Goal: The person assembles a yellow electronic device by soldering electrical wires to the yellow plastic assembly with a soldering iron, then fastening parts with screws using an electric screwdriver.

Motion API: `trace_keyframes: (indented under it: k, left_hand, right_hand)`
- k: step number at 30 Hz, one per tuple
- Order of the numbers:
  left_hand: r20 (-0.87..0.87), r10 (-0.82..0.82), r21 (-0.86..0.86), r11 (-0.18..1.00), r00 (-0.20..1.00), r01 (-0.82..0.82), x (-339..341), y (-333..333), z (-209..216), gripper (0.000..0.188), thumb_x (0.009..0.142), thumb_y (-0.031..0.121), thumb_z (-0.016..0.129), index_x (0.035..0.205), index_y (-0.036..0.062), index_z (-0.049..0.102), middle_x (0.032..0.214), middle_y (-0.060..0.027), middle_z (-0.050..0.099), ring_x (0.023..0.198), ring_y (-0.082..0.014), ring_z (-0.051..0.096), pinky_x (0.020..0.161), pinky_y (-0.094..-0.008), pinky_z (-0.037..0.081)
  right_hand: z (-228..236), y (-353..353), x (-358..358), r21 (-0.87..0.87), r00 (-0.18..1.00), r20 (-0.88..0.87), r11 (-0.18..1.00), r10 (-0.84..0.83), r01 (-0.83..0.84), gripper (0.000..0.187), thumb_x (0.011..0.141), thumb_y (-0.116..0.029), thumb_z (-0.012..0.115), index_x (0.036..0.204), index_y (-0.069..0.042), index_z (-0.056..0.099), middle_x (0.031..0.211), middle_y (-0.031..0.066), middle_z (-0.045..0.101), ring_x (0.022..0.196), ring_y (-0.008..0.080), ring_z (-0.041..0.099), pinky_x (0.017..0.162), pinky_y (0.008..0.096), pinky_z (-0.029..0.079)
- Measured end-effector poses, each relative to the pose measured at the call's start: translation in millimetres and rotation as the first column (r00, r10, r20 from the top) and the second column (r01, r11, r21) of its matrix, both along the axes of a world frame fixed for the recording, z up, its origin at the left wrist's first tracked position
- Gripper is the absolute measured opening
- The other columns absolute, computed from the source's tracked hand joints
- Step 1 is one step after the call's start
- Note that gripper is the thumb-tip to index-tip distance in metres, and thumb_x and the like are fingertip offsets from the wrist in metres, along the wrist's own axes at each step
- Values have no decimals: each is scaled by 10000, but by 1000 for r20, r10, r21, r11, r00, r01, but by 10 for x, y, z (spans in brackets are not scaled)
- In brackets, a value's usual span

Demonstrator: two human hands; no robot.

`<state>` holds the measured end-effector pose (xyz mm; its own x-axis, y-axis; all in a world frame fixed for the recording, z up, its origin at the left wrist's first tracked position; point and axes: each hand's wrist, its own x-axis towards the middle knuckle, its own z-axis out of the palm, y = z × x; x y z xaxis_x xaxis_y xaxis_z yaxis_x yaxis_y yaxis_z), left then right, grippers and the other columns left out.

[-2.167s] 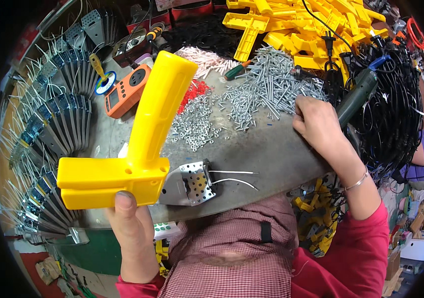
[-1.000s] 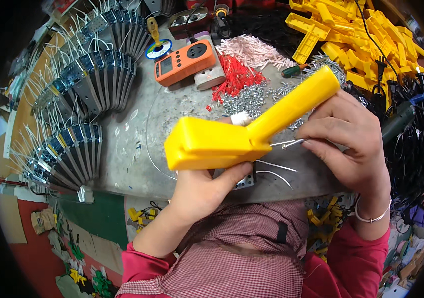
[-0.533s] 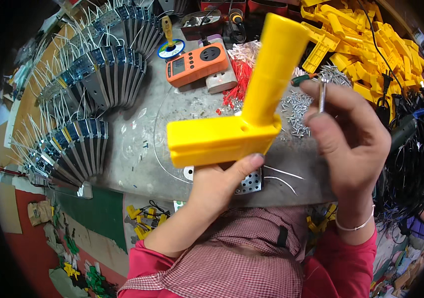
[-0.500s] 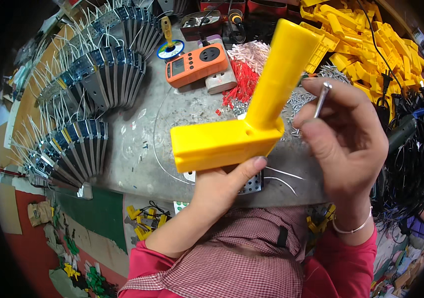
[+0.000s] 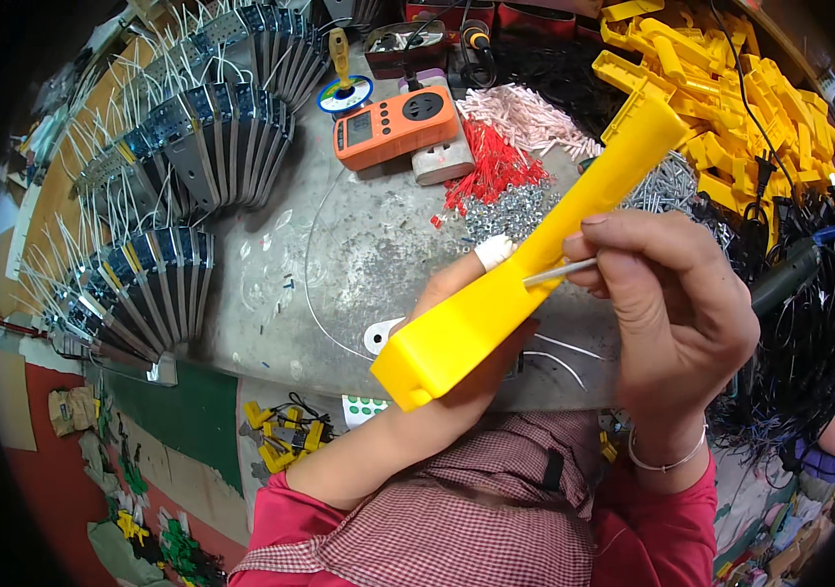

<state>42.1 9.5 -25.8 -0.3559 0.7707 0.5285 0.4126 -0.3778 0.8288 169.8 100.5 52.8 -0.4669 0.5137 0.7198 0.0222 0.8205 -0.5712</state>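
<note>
My left hand [image 5: 464, 403] grips a yellow plastic housing [image 5: 462, 323], a boxy body with a long handle-like arm slanting up to the right. White tape wraps one of its fingertips, which shows behind the housing. A thin silver screw [image 5: 556, 275] is pinched between the thumb and fingers of my right hand [image 5: 677, 308]. Its tip meets the housing at the inner corner where body and arm join; how deep it sits I cannot tell. Behind the housing, a white ring-shaped tab [image 5: 378, 338] and two white wires [image 5: 556, 364] show on the bench.
Fanned metal plates with white wires [image 5: 148, 289] line the left. An orange meter [image 5: 398, 127] stands at the back, near red pieces [image 5: 489, 168], pink sleeves [image 5: 525, 115] and loose screws [image 5: 660, 184]. Yellow housings [image 5: 760, 112] are heaped at back right, above black cords [image 5: 799, 333].
The housing has been turned and lowered, its arm now leaning further right. My right hand has brought the screw from beside the housing to its inner corner.
</note>
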Motion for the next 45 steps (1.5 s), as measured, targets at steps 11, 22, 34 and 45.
trace_keyframes:
  k: [11,22,34,45]
  left_hand:
    - [-399,70,106,994,914,-30,-221,129,186,620,710,27,765,1288,-18,544,1122,-158,672,940,-225,686,805,-299,536]
    - [-237,-398,-404,870,886,282,-512,87,244,820,605,234,880,1294,-7,505,1216,-120,601,1129,-254,576,981,-358,432]
    - [-478,-336,-384,911,812,151,-254,-61,-138,809,586,412,831,1232,4,564,1123,-168,602,1030,-353,578,904,-437,444]
    - [-495,-307,-339,930,813,145,-238,-56,-180,815,595,437,823,1227,-8,563,1113,-165,605,1009,-341,587,869,-421,450]
  right_hand:
    - [-15,65,51,147,991,130,989,-4,-16,155,749,8,692,896,33,651,836,103,593,813,204,566,737,299,445]
    - [-54,123,619,429,620,706,903,-343,12,352,629,-78,678,974,-31,628,902,102,588,866,291,579,766,394,468]
    - [-410,165,632,22,552,834,1000,-10,-15,374,610,-142,772,930,-41,607,851,82,539,842,283,559,696,387,470]
    - [-492,641,596,-445,538,675,860,505,-250,394,593,-215,860,868,-1,677,727,113,605,672,278,595,596,355,447]
